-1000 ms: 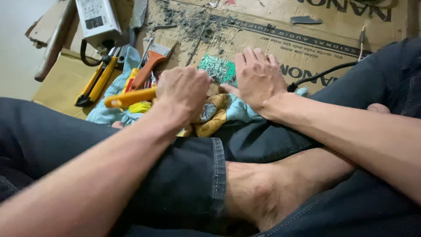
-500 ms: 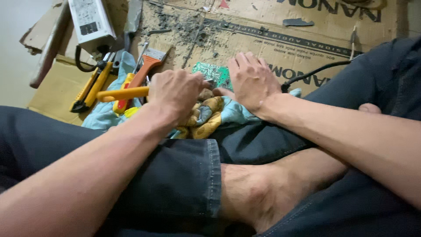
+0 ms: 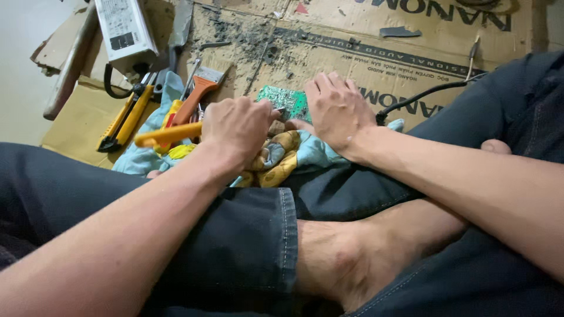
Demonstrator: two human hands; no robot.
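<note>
My left hand (image 3: 238, 130) is closed around a tool with a yellow handle (image 3: 167, 134), its tip pointing toward a small green circuit board (image 3: 286, 101). My right hand (image 3: 338, 111) lies flat, fingers spread, on the right side of that board and presses it down. The board rests on a light blue and yellow cloth (image 3: 282, 155) spread over brown cardboard (image 3: 411, 64). Both forearms reach in from below, across my crossed legs in dark trousers.
Left of the cloth lie yellow-handled pliers (image 3: 126, 120), an orange-handled brush (image 3: 200, 94) and a white box-shaped device (image 3: 124, 32). A black cable (image 3: 423, 97) runs from the right toward the board. Grey dust and debris (image 3: 247, 35) cover the cardboard. My bare foot (image 3: 352, 258) is in front.
The view has shifted slightly. My left hand has moved the yellow-handled tool closer to the green board, and my right hand has stayed on the board.
</note>
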